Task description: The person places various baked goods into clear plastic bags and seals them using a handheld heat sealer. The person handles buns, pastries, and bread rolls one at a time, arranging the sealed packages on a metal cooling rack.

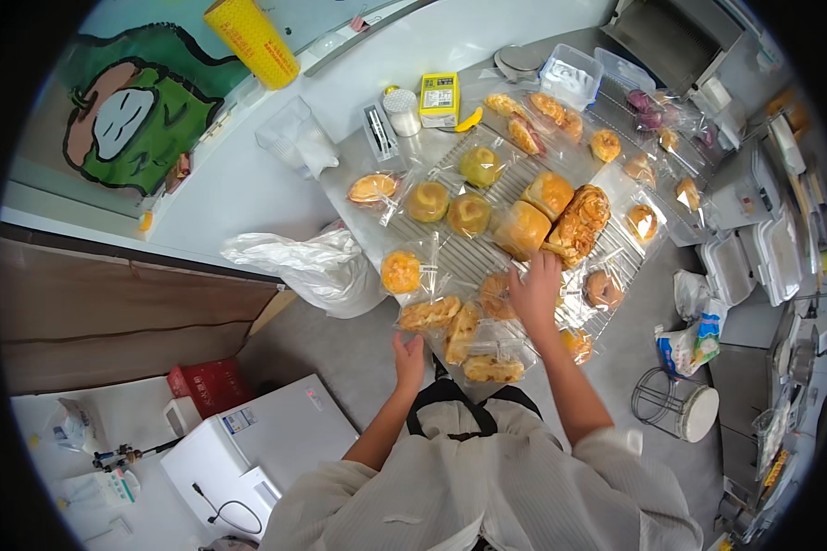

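Observation:
My right hand (539,293) reaches over a wire rack (448,249), fingertips at the near edge of a bagged loaf with a shredded, browned top (579,224). Beside its thumb is a bagged ring-shaped bread (497,296). Whether the fingers grip any wrapping is hidden. Two glossy bun-shaped loaves (522,229) sit just beyond, to the left of the browned loaf. My left hand (409,359) hovers at the near edge with thumb and fingers apart, holding nothing. Closest to it lies a bagged oblong bread (430,314), with another oblong bread (462,333) to the right.
Bagged green-tinted buns (427,201) and other pastries cover the rack. A yellow box (439,100), a white-lidded jar (402,112) and a plastic tub (570,76) stand behind. A white plastic bag (317,268) hangs at left. A round-seated stool (699,413) stands right; a white chest appliance (262,454) lower left.

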Available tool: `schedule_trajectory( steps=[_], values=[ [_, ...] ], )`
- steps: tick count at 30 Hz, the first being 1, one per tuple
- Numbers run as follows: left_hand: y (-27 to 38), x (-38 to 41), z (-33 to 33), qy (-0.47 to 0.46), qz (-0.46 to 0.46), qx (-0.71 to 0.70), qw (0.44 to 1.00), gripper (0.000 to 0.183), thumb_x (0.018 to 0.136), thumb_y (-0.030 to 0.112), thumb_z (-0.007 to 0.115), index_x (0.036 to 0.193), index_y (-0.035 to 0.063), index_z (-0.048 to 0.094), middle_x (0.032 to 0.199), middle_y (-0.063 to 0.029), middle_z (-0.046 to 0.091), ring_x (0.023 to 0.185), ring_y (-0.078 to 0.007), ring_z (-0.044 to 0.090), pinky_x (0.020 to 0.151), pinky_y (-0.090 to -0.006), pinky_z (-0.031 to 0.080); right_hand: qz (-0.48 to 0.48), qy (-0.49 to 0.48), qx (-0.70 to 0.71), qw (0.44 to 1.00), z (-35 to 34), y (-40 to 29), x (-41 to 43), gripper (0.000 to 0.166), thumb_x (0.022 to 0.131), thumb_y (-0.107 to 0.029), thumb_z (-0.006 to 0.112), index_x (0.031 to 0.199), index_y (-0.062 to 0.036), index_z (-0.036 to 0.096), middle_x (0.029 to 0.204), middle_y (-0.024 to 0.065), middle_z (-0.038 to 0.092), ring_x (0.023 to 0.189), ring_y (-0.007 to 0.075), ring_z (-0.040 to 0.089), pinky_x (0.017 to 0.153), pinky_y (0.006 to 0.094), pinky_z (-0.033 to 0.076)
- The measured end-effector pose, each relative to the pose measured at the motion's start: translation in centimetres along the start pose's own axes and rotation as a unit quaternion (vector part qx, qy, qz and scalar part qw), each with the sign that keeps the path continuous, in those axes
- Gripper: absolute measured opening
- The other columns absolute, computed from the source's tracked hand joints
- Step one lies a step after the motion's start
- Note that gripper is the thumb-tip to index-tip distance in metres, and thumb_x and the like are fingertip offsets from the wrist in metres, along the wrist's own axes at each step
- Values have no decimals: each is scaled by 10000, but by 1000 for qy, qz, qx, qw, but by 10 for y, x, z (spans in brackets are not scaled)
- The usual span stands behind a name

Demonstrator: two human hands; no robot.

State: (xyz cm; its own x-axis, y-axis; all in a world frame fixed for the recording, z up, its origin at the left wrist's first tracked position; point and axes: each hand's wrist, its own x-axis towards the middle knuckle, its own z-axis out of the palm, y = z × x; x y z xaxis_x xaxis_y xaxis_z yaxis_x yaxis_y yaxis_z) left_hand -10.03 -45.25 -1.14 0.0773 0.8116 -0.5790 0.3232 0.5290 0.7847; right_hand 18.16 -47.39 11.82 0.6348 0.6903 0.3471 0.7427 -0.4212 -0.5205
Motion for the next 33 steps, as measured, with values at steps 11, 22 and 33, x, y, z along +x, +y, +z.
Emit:
schedule_trajectory(
  steps=[11,22,33],
  values=[
    [9,-26,38,-67,-117,-114,984,430,959,381,637,1236,94,477,1069,-57,639,938,-165,615,786,-353,511,113,-199,217,949,79,17,117,166,823,-146,644,835,6,577,820,172,681,701,302,658,685,410,518],
    [-1,3,21,-44,74,72,994,297,940,303,674,997,47,535,846,-34,599,705,-140,556,665,-300,475,241,-46,533,810,-21,-83,140,325,865,-65,669,1114,-91,462,724,-1,525,632,98,479,569,263,385],
    [250,-15,-42,-179,603,140,765,923,670,229,907,1410,12,399,1391,-222,486,1287,-431,472,1073,-493,411,260,-123,590,754,-94,-222,34,198,895,3,613,1064,-73,544,722,-15,558,578,66,430,528,238,307]
  ],
)
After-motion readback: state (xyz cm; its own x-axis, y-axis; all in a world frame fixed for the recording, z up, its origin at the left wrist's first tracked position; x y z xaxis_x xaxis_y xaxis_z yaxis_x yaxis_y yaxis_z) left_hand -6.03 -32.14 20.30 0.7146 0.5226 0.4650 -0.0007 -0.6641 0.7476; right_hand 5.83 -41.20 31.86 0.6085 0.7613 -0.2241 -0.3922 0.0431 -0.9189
